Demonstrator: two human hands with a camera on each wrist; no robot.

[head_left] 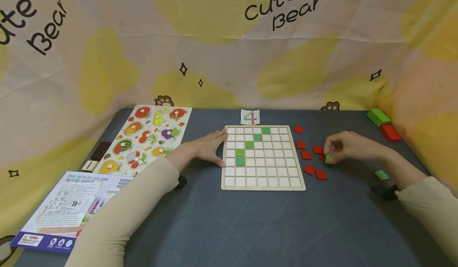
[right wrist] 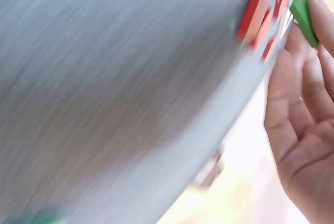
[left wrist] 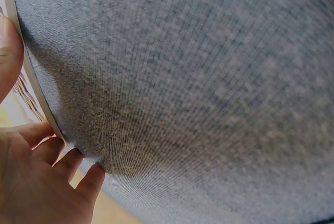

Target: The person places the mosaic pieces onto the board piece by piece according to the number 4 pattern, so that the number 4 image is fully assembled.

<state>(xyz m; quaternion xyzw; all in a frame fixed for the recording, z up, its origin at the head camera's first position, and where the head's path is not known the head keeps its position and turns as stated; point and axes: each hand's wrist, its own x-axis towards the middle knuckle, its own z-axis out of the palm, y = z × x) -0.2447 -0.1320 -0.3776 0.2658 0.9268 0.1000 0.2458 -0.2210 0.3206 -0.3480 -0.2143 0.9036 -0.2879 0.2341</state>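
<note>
A square wooden grid board (head_left: pixel 264 188) with white cells lies on the dark table, several green tiles set in a stepped line on it. My left hand (head_left: pixel 209 147) rests at the board's left edge, thumb and fingers spread and touching it; the left wrist view shows the fingertips along that edge. To the right of the board, my right hand (head_left: pixel 345 146) pinches a green tile (right wrist: pixel 304 15) between thumb and fingers, over loose red tiles (head_left: pixel 306 155). Another green tile (head_left: pixel 381 175) lies on the table beneath the right forearm.
A small pattern card (head_left: pixel 250 117) lies just behind the board. On the left are a fruit puzzle board (head_left: pixel 144 140) and a printed box (head_left: pixel 68 207). Green (head_left: pixel 378 117) and red blocks (head_left: pixel 390 132) sit at the far right. A patterned cloth (head_left: pixel 229 52) hangs behind.
</note>
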